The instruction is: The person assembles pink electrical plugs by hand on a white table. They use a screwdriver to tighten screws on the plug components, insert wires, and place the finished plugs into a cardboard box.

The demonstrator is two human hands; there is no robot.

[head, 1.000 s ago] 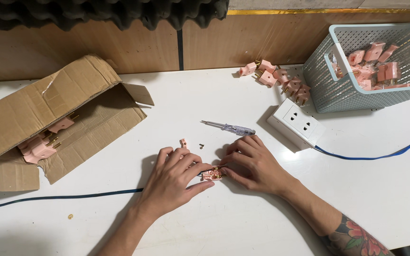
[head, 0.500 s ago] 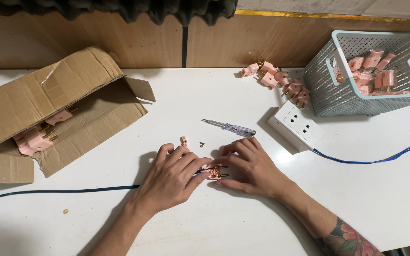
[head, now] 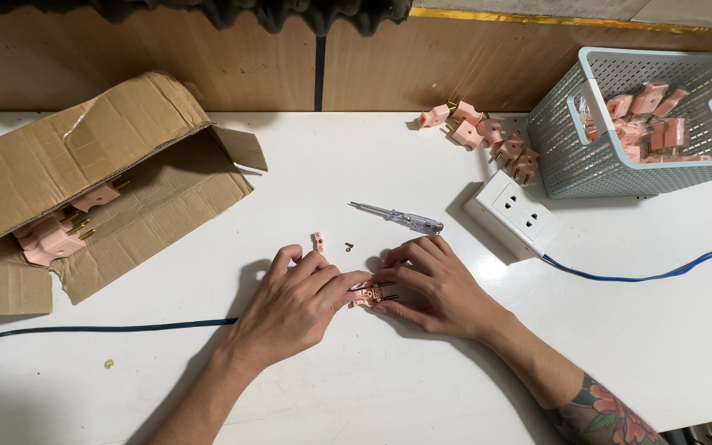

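Against a wooden wall stands a white desk [head: 389, 395]. Both hands meet at its middle: the left hand [head: 294, 306] and right hand [head: 434, 284] each pinch one pink plug [head: 370, 294] between their fingertips. Just beyond lie one small pink piece [head: 317, 241], one screw [head: 348, 245] and one screwdriver [head: 397, 217]. One box [head: 100, 181], one basket [head: 620, 156] and one socket [head: 514, 213] stand around.

Pink plastic plug [head: 370, 294] with brass-coloured metal pins; smooth, slightly glossy white tabletop [head: 356, 165]; matt corrugated cardboard box [head: 84, 156]; perforated plastic basket [head: 595, 165].
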